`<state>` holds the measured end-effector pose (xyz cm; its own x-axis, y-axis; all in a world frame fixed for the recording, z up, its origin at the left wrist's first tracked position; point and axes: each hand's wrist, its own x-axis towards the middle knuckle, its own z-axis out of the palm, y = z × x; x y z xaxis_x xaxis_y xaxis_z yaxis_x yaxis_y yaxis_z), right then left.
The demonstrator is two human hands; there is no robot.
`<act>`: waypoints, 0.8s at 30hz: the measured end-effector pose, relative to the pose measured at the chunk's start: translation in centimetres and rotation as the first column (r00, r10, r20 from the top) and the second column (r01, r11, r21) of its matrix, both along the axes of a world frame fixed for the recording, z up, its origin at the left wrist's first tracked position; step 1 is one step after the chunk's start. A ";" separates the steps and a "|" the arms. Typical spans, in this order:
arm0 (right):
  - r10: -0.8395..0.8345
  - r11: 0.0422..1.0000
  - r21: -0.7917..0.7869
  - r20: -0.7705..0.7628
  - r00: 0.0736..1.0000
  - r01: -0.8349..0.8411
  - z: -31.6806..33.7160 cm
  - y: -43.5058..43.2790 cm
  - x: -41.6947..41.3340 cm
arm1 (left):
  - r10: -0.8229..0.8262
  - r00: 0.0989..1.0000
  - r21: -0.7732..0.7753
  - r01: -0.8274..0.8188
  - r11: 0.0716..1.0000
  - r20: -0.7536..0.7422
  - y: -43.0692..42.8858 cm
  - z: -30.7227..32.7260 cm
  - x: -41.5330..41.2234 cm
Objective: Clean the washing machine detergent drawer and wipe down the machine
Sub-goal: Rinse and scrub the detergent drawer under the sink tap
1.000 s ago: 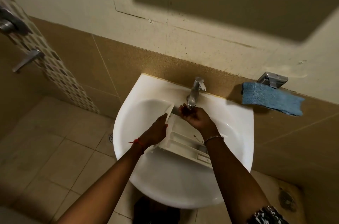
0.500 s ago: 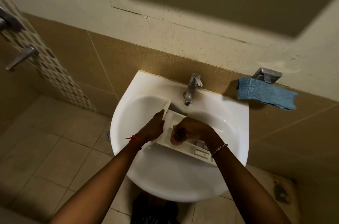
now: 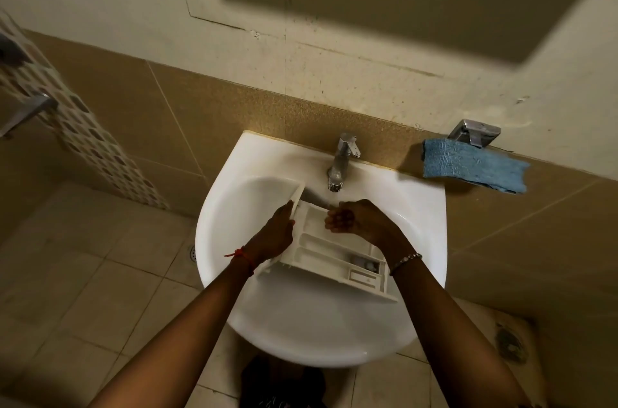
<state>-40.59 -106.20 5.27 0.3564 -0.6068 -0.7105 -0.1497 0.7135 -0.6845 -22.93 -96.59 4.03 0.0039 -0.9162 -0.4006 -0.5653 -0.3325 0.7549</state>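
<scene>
Beige floor tiles and a patterned tile strip (image 3: 83,140) fill the left side, with a white sink (image 3: 214,240) mounted on the tan tiled wall. Inside the basin lies the white detergent drawer (image 3: 334,257), tilted, its compartments facing up and its front panel to the left. At that left end the left hand (image 3: 274,233) grips the panel, fingers laid along its outer face and closed on its edge. Further right, the right hand (image 3: 361,220) hovers over the drawer's upper compartment, just below the tap (image 3: 341,160). Its fingers (image 3: 334,218) are curled inward, and whether they hold anything or touch the plastic cannot be told. A blue cloth (image 3: 468,167) hangs on the wall ledge to the right.
</scene>
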 end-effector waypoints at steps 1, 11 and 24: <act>-0.106 0.993 0.070 0.107 0.989 0.099 -0.3 -0.4 0.3 | 0.000 1.000 -0.001 0.000 1.000 0.002 0.0 0.0 0.0; -0.474 0.873 0.340 0.428 0.770 0.348 -1.5 -1.3 3.6 | 0.067 0.992 0.016 -0.066 0.998 -0.103 0.0 -0.6 0.2; 0.344 0.925 0.175 -0.005 0.939 -0.338 1.1 1.5 3.3 | 0.233 0.911 0.079 -0.219 0.973 -0.341 -0.4 -0.3 0.6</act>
<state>-37.24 -104.72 6.37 0.4934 -0.3228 -0.8077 -0.4260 0.7199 -0.5479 -22.32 -96.95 3.69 0.0639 -0.8911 -0.4493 -0.1782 -0.4532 0.8734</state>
